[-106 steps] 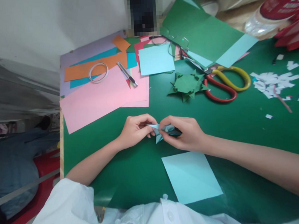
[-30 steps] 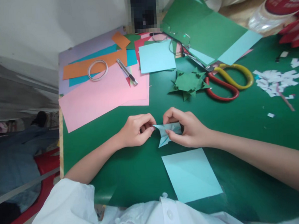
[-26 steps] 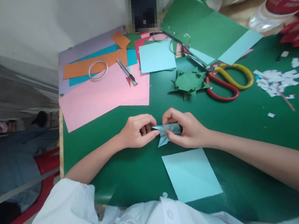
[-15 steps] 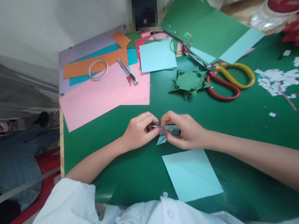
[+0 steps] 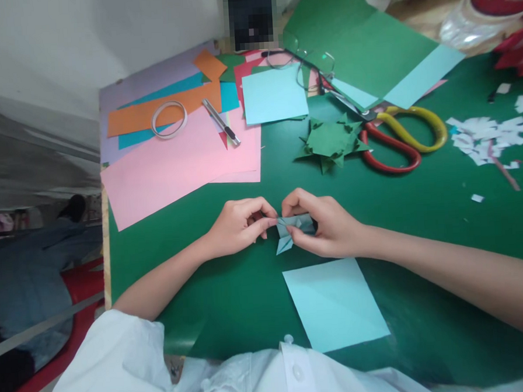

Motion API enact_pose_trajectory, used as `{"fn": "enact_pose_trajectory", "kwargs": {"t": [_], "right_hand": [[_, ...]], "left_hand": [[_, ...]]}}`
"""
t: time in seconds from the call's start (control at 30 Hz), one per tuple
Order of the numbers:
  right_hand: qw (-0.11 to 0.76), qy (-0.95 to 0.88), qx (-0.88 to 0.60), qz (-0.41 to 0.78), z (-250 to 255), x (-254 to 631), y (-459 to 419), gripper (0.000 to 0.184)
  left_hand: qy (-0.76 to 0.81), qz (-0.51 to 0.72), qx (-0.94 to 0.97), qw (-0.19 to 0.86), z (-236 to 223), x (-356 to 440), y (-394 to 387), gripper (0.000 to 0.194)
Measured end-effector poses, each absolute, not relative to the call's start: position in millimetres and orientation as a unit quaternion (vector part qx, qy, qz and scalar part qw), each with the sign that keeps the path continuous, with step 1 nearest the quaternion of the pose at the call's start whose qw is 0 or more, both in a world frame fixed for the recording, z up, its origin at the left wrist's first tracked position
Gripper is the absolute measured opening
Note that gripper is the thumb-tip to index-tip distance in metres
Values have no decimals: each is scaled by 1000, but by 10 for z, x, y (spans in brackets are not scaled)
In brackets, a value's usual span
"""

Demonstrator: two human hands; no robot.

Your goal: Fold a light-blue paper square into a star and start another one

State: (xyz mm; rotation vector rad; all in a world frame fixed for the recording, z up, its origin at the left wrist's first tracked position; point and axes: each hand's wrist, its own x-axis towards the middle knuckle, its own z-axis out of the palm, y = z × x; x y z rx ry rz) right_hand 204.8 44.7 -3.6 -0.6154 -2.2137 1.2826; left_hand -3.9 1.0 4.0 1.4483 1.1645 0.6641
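- Between the two hands, just above the green table, sits a small piece of folded blue paper.
- Left hand: thumb and forefinger nearly closed together at the paper's left end, other fingers curled under.
- Right hand: thumb and forefinger gripping the folds from the other side, with a little gap showing between them.
- Nearer the body than the hands, a flat pale blue sheet lies on the tabletop.
- Beyond the left hand, pink paper spreads out, a tape roll and a cutter on top.
- Beyond the right hand, scissors; farther right, white scraps.
- Past all that, over to the left, stands a pale wall.
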Motion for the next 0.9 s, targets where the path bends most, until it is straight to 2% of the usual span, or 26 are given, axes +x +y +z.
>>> {"fn": "enact_pose_trajectory", "kwargs": {"t": [0.3, 0.57, 0.73, 0.9], "right_hand": [[255, -810, -208, 486, -19, 2065, 479, 18], [261, -811, -192, 487, -27, 2072, 492, 17], [256, -807, -189, 497, -15, 2083, 498, 18], [270, -809, -183, 488, -11, 2082, 504, 19]], "left_hand": [[477, 265, 539, 642, 100, -87, 71, 11], [465, 288, 493, 677, 122, -87, 83, 18], [465, 281, 485, 685, 138, -85, 91, 13], [471, 268, 509, 668, 107, -102, 72, 27]]}}
